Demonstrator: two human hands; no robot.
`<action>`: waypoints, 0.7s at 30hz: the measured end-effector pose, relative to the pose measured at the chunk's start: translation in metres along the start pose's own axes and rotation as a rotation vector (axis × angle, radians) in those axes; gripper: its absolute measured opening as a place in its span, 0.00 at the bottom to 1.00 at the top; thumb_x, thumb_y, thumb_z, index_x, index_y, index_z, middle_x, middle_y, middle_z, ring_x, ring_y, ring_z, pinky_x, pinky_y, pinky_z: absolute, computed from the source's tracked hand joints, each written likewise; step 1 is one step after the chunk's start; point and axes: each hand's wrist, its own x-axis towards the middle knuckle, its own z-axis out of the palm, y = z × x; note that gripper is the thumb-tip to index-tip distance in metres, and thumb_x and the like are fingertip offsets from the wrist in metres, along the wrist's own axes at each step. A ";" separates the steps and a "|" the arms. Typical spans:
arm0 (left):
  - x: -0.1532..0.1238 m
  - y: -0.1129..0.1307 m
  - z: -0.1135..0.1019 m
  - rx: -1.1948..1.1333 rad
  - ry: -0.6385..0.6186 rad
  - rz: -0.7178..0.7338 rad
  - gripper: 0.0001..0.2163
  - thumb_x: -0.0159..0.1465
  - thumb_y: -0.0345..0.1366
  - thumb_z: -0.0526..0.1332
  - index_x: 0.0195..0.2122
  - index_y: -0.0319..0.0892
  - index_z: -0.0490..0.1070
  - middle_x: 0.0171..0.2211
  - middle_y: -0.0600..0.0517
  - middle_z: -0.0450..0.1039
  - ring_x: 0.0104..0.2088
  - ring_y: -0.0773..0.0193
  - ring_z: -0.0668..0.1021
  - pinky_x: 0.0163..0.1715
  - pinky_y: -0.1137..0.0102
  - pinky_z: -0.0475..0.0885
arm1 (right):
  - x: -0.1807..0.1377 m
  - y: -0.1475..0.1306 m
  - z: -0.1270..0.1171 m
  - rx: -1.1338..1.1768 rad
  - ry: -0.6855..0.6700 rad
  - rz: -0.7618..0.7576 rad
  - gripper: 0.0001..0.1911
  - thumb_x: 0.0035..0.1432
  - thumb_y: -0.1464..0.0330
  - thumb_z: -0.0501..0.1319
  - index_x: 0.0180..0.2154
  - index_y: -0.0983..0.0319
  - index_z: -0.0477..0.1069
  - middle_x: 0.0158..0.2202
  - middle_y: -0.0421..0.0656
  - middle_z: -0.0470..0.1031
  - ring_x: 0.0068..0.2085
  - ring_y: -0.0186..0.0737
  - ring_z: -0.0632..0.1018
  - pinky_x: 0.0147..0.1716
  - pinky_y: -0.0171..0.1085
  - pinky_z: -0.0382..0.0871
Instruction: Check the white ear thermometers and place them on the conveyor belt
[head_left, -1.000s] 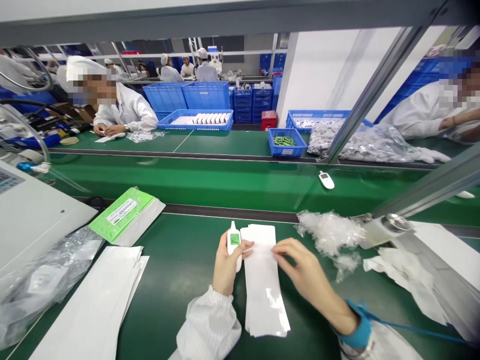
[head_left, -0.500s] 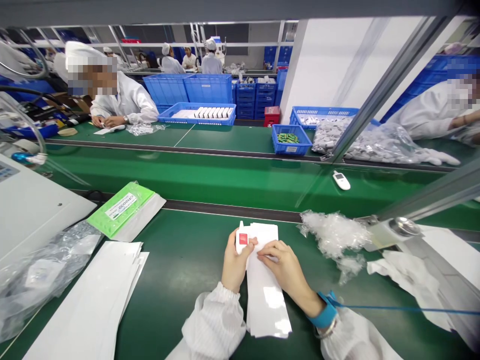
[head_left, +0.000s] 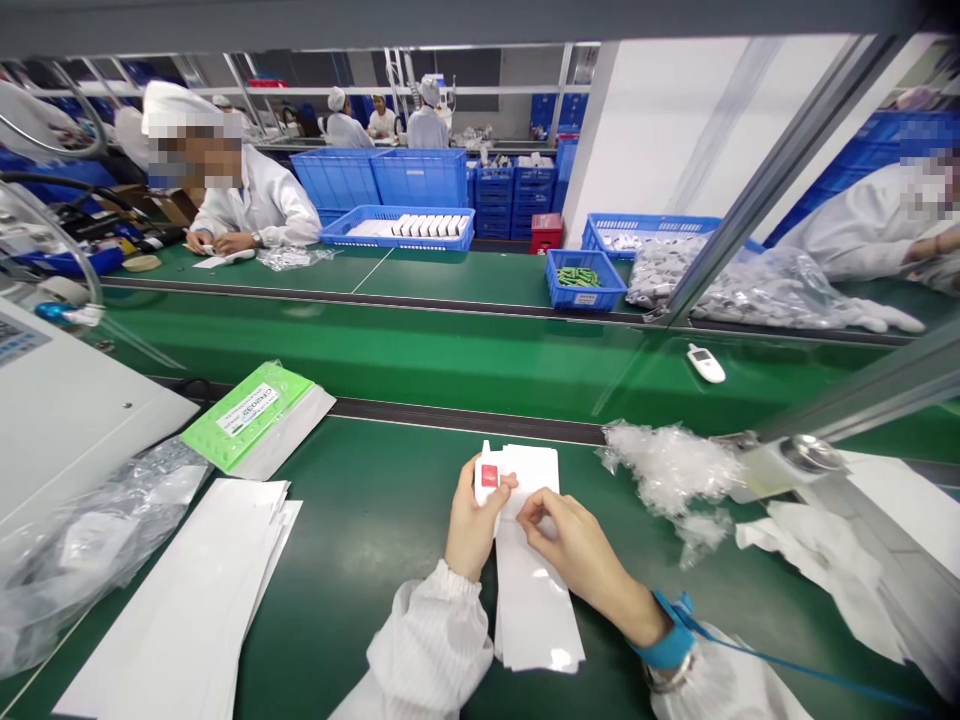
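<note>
My left hand [head_left: 471, 522] is closed round a small white device [head_left: 487, 474] whose screen glows red, held upright at the top left corner of a stack of white bags [head_left: 534, 590] on the green bench. My right hand [head_left: 568, 552] lies on the stack, its fingers pinching the top bag near the device. A blue wrist strap [head_left: 664, 638] with a blue cord is on my right wrist.
Another pile of white bags [head_left: 187, 600] and a green packet [head_left: 247, 418] lie at left, by a grey machine [head_left: 67, 420]. Crumpled clear plastic [head_left: 664, 470] sits at right. A white device [head_left: 706, 363] rides the conveyor. Co-workers sit beyond, with blue crates [head_left: 397, 225].
The device's screen went from green to red. My right hand slid left along the stack toward the device. The white device on the conveyor moved to the right.
</note>
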 end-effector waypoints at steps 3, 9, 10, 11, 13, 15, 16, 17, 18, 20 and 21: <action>0.002 -0.002 -0.001 0.000 -0.004 0.008 0.25 0.56 0.38 0.67 0.53 0.39 0.62 0.41 0.45 0.78 0.45 0.54 0.79 0.53 0.58 0.68 | 0.003 0.001 0.000 0.031 -0.003 -0.014 0.04 0.58 0.73 0.61 0.35 0.58 0.69 0.34 0.38 0.75 0.35 0.41 0.74 0.38 0.40 0.62; -0.003 0.008 -0.001 -0.008 -0.052 0.033 0.22 0.55 0.41 0.69 0.47 0.40 0.65 0.36 0.50 0.77 0.40 0.60 0.79 0.44 0.67 0.73 | 0.011 -0.022 -0.023 0.195 -0.031 -0.030 0.06 0.63 0.69 0.60 0.31 0.59 0.71 0.30 0.38 0.74 0.31 0.36 0.73 0.32 0.34 0.67; -0.007 0.013 0.000 -0.009 -0.075 0.028 0.22 0.55 0.42 0.69 0.47 0.40 0.65 0.34 0.51 0.76 0.35 0.62 0.79 0.37 0.69 0.75 | 0.012 -0.029 -0.029 0.229 -0.042 -0.042 0.06 0.63 0.69 0.60 0.31 0.59 0.71 0.30 0.38 0.74 0.31 0.36 0.73 0.33 0.34 0.68; -0.011 0.017 0.002 -0.013 -0.107 0.017 0.23 0.56 0.42 0.69 0.48 0.40 0.65 0.32 0.52 0.75 0.29 0.64 0.78 0.29 0.71 0.74 | 0.012 -0.036 -0.035 0.256 -0.050 -0.069 0.06 0.62 0.68 0.61 0.31 0.59 0.71 0.31 0.39 0.74 0.34 0.36 0.74 0.36 0.35 0.69; -0.020 0.027 0.006 -0.029 -0.194 -0.019 0.27 0.56 0.42 0.68 0.53 0.41 0.61 0.27 0.56 0.71 0.17 0.71 0.71 0.14 0.76 0.67 | 0.012 -0.050 -0.046 0.278 -0.036 -0.146 0.06 0.62 0.68 0.61 0.31 0.58 0.72 0.39 0.41 0.75 0.42 0.40 0.74 0.45 0.40 0.68; -0.029 0.037 0.010 -0.041 -0.285 -0.051 0.32 0.55 0.38 0.69 0.58 0.43 0.55 0.25 0.59 0.69 0.12 0.75 0.64 0.08 0.78 0.60 | 0.013 -0.059 -0.052 0.253 0.016 -0.229 0.05 0.62 0.69 0.61 0.31 0.57 0.71 0.47 0.42 0.74 0.51 0.44 0.71 0.53 0.45 0.64; -0.033 0.041 0.011 -0.043 -0.324 -0.061 0.34 0.55 0.36 0.68 0.59 0.44 0.53 0.25 0.60 0.68 0.11 0.76 0.63 0.07 0.79 0.58 | 0.013 -0.062 -0.054 0.240 0.042 -0.263 0.05 0.62 0.69 0.61 0.31 0.57 0.71 0.48 0.42 0.73 0.53 0.44 0.69 0.54 0.46 0.63; -0.037 0.046 0.012 -0.039 -0.354 -0.066 0.34 0.55 0.35 0.68 0.59 0.45 0.52 0.25 0.61 0.67 0.11 0.76 0.63 0.07 0.80 0.58 | 0.014 -0.065 -0.055 0.235 0.065 -0.290 0.05 0.62 0.70 0.61 0.32 0.57 0.70 0.49 0.42 0.73 0.53 0.44 0.69 0.53 0.46 0.63; -0.041 0.050 0.013 -0.030 -0.373 -0.068 0.33 0.55 0.34 0.67 0.59 0.45 0.52 0.25 0.61 0.67 0.10 0.77 0.63 0.07 0.80 0.59 | 0.015 -0.066 -0.055 0.234 0.083 -0.317 0.05 0.62 0.70 0.61 0.33 0.57 0.70 0.48 0.42 0.73 0.53 0.44 0.69 0.53 0.46 0.63; -0.046 0.057 0.015 -0.017 -0.399 -0.067 0.30 0.57 0.35 0.66 0.58 0.45 0.52 0.25 0.61 0.66 0.10 0.77 0.63 0.06 0.80 0.59 | 0.016 -0.067 -0.056 0.233 0.111 -0.357 0.04 0.63 0.70 0.61 0.34 0.56 0.70 0.48 0.42 0.74 0.52 0.43 0.69 0.52 0.46 0.63; -0.049 0.060 0.016 -0.012 -0.408 -0.067 0.29 0.58 0.35 0.65 0.57 0.45 0.53 0.24 0.61 0.66 0.10 0.77 0.63 0.06 0.80 0.59 | 0.016 -0.067 -0.056 0.233 0.124 -0.365 0.04 0.63 0.71 0.61 0.34 0.56 0.70 0.47 0.42 0.74 0.52 0.43 0.69 0.51 0.46 0.64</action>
